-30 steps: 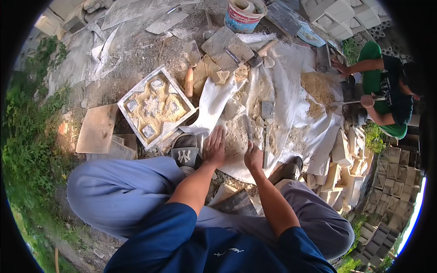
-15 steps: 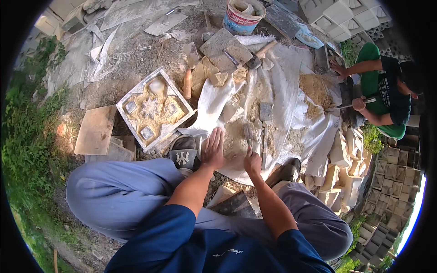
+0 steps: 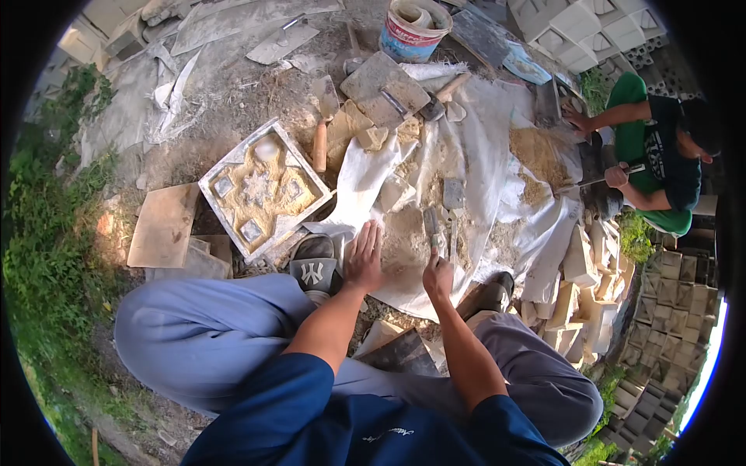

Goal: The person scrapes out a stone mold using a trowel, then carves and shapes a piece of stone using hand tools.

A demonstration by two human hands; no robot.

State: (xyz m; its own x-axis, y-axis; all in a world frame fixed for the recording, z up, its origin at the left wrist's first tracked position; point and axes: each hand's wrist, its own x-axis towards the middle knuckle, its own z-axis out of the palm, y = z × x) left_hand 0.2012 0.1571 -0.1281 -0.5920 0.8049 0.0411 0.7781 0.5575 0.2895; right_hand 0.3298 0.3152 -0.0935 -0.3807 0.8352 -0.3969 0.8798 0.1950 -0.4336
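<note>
Currently the person sits with knees apart over a white sheet (image 3: 361, 175) strewn with pale crumbs and dust. Their left hand (image 3: 364, 258) is open, fingers straight and together, laid palm down at the near left part of the sheet, just beside a dark shoe (image 3: 314, 268); how hard it presses, I cannot tell. Their right hand (image 3: 438, 276) is closed around the handle of a small trowel (image 3: 431, 221), whose narrow blade points away from the body, over the dusty patch. A thin strip (image 3: 454, 237) lies just to the right of that blade, with a grey block (image 3: 453, 193) beyond it.

To the left of the sheet, a square mould (image 3: 289, 223) sits turned cornerwise, with sandy stuff packed around its star-like pattern and a round, pale spot near its far corner. Between the mould and the sheet's far side lies a wooden-handled trowel (image 3: 320, 147). Farther off are a flat board with a handle (image 3: 386, 89), a hammer (image 3: 432, 109) next to it, and a red and blue bucket (image 3: 416, 37). At the right, another person (image 3: 672, 155) grips a long tool in one hand, near a heap of sand (image 3: 538, 155).
</note>
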